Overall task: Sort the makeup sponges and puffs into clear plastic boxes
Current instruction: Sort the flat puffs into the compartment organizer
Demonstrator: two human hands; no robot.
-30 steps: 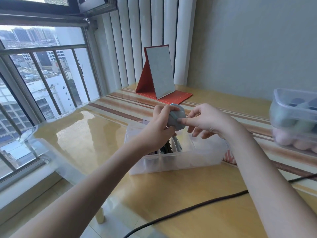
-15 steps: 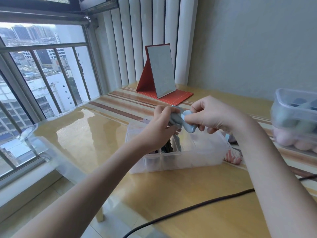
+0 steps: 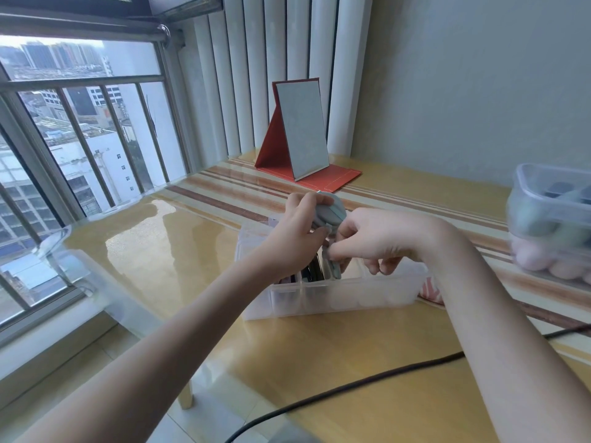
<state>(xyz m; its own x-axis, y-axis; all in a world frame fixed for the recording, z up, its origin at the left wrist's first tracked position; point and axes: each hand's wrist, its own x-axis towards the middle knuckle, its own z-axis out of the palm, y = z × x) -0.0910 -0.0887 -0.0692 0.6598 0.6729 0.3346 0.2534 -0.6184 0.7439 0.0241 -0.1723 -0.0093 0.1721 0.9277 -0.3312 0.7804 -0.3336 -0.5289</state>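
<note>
A clear plastic box with dividers (image 3: 319, 298) stands on the table in front of me. My left hand (image 3: 297, 231) grips a small stack of grey-blue puffs (image 3: 329, 211) just above the box's far side. My right hand (image 3: 380, 241) pinches one grey-blue puff (image 3: 331, 265) and holds it upright down inside a middle compartment. Dark items fill the compartments to the left of it; the right part of the box looks bare behind its frosted wall.
A second clear box (image 3: 556, 225) holding pink and green sponges stands at the right edge. A pink patterned item (image 3: 430, 290) lies behind the divided box. A red folding mirror (image 3: 302, 135) stands at the back. A black cable (image 3: 351, 388) crosses the table's near side.
My right hand took one puff off the stack in my left hand and lowered it into the box. My left hand stayed almost still above the box.
</note>
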